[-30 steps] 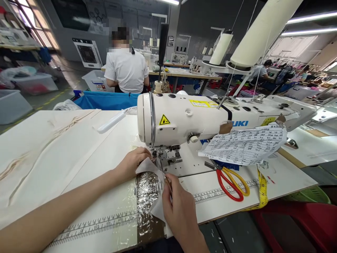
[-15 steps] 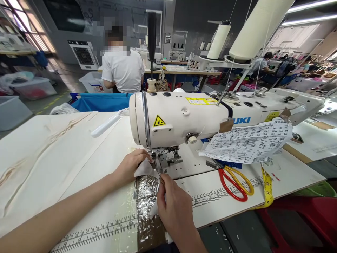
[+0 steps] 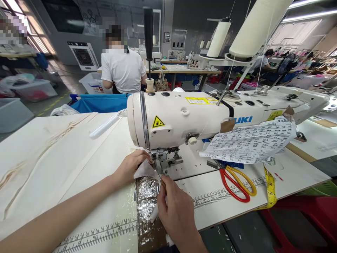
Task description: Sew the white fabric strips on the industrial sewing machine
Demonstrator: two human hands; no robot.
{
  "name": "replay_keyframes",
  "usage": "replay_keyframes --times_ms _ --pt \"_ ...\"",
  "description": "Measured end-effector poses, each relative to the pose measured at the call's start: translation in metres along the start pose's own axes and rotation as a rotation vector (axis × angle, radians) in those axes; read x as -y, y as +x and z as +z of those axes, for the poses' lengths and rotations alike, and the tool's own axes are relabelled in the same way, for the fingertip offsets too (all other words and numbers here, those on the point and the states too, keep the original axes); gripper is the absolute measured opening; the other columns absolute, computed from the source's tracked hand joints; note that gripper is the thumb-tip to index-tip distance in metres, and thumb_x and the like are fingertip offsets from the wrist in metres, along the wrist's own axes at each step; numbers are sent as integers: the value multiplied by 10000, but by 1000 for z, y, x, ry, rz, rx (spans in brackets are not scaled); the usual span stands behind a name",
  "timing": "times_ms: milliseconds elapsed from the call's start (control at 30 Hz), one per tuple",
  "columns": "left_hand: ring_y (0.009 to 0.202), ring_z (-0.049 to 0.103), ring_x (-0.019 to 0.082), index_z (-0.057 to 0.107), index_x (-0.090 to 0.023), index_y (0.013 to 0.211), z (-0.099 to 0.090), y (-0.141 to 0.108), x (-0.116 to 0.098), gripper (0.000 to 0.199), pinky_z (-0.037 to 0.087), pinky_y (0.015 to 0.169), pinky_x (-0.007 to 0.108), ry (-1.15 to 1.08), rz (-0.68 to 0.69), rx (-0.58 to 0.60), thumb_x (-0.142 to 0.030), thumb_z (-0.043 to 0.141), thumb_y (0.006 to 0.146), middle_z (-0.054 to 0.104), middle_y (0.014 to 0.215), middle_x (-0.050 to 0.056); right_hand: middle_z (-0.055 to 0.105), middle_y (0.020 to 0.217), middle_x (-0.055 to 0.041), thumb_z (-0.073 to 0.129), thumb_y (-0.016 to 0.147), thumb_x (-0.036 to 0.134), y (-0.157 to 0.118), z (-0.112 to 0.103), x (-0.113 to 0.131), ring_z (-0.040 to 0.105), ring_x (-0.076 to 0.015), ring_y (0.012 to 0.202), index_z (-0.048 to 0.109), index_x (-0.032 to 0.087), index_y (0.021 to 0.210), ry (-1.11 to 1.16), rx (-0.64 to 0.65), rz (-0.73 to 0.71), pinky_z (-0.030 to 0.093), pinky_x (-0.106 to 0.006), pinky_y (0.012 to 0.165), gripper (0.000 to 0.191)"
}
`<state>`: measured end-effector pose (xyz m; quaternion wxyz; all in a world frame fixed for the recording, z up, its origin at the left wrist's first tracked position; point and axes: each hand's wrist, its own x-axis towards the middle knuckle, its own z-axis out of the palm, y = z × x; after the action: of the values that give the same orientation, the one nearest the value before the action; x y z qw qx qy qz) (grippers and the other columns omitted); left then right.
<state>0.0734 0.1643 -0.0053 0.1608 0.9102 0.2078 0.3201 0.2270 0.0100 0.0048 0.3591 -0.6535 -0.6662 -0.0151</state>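
Observation:
My left hand (image 3: 135,162) is closed on a small piece of pale fabric (image 3: 144,169), beside the needle and presser-foot area (image 3: 164,158) of the white sewing machine (image 3: 168,119). Part of the fabric stands up in a triangular fold in front of my fingers. In my right hand (image 3: 177,209) is a slim metal tool (image 3: 158,174), pinched between thumb and fingers, its tip directed at the fabric near the foot. My hand covers most of that tool, so its exact kind is unclear. A whitish end (image 3: 154,213) shows below my right thumb.
Scissors (image 3: 237,182) with red and yellow handles and a yellow tape measure (image 3: 270,188) lie at right. A written sheet (image 3: 250,140) hangs on the machine. Pale cloth (image 3: 39,151) covers the left table. Thread cones (image 3: 219,38) stand behind; a person in white (image 3: 122,70) sits beyond.
The view has shifted slightly. My right hand and its tool have moved a little right and down; my left hand keeps hold of the fabric at nearly the same spot.

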Motion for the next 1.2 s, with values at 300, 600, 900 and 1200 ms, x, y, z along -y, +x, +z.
replay_keyframes --times_ms 300,600,900,1200 --pt "852 652 180 617 -182 920 0 1 0 105 535 721 283 -22 28 -27 -271 566 900 671 935 66 726 750 -41 326 963 156 1 0 0 659 -152 499 660 122 1066 -28 -9 -5 419 -240 401 352" --pt "874 646 182 616 -179 956 -1 0 1 131 528 728 282 -26 42 -7 -269 532 913 665 953 71 754 873 -74 287 1003 167 -2 6 0 721 -167 632 651 113 1134 -103 -3 -19 490 -243 469 391" --pt "802 624 165 593 -183 944 -2 4 -3 145 505 671 260 28 35 -13 -265 476 965 656 903 62 736 835 -70 298 998 135 -3 9 1 713 -170 609 656 96 1128 -168 -29 -52 510 -250 456 383" --pt "711 589 152 581 -186 868 -3 8 -8 172 474 608 247 86 -48 -2 -256 463 973 625 804 33 739 864 -76 363 965 115 -4 10 1 718 -162 640 625 105 1168 -155 -3 -34 496 -232 470 331"
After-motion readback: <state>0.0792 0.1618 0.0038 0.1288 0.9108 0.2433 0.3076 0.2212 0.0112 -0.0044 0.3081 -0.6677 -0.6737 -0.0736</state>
